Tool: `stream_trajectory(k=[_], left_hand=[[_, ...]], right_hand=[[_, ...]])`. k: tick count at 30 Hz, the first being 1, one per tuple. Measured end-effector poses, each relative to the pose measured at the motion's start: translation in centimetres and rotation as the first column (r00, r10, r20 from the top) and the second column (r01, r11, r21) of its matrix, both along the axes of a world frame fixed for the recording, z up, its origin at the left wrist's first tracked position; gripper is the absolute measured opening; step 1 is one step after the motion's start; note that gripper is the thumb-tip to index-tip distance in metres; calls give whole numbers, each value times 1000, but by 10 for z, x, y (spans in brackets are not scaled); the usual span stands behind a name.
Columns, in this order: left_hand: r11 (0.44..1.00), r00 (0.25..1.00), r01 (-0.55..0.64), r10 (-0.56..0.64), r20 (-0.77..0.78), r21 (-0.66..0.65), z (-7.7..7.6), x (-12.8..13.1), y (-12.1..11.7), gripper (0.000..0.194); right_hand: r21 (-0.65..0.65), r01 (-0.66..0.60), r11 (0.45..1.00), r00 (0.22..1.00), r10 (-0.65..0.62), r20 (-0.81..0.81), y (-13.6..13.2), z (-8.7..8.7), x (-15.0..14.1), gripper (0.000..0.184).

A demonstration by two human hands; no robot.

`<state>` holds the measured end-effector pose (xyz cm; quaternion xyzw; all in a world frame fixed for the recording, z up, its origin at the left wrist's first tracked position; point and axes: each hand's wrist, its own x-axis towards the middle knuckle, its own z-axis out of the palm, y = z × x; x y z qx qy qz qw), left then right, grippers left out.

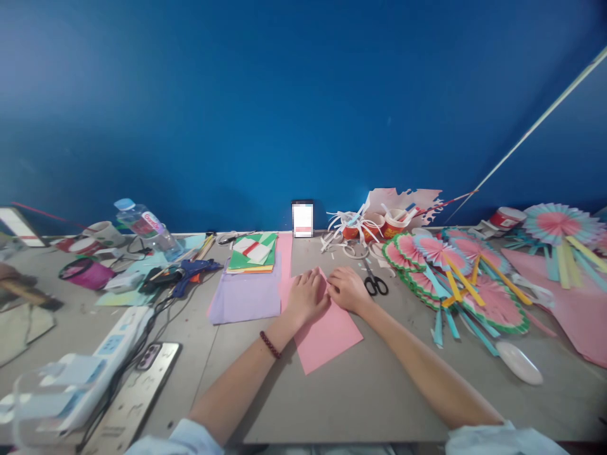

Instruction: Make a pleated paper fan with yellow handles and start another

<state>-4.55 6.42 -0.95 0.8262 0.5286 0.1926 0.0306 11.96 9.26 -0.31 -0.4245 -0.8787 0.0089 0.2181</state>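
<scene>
A square sheet of pink paper (327, 341) lies turned at an angle on the table in front of me. My left hand (306, 294), with a dark bead bracelet at the wrist, rests flat over its left far part, fingers stretched forward. From the other side, my right hand (346, 287) bends its fingers onto the far part of the sheet and pinches there. The two hands nearly meet, and they hide the paper's far edge. Black-handled scissors (376, 285) lie just right of my right hand.
Left are a stack of coloured paper (249, 297), a blue glue gun (192, 275), a power strip (109, 347) and a phone (142, 392). Folded paper fans (502, 303) and a white computer mouse (519, 362) lie right. Paper cups (396, 224) and an upright phone (302, 220) stand by the blue wall.
</scene>
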Motion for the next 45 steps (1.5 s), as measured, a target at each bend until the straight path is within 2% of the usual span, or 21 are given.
stream_trajectory(k=[13, 19, 22, 27, 34, 45], left_hand=[[1000, 1000, -8, 8, -7, -13, -3, 0, 1, 42], [999, 999, 34, -34, -17, -28, -2, -2, -3, 61], [999, 999, 44, -45, -26, -20, -2, -4, -2, 63], [999, 997, 15, -17, -69, -39, -2, -7, 5, 54], [1000, 997, -7, 5, -83, -27, -4, -8, 9, 53], [998, 999, -2, 5, -37, 67, -13, -7, 10, 51]], right_hand=[[78, 7, 997, 999, -10, 38, -1, -2, 1, 19], [-13, 75, 997, 983, -76, -169, 5, -11, 3, 20], [-33, 68, 997, 970, -74, -230, 8, -15, 4, 25], [-41, 21, 999, 984, -28, -175, 8, -14, 3, 30], [-18, 16, 1000, 1000, -17, -25, 5, -9, 1, 34], [35, 32, 999, 999, -32, 3, 16, -13, -13, 21]])
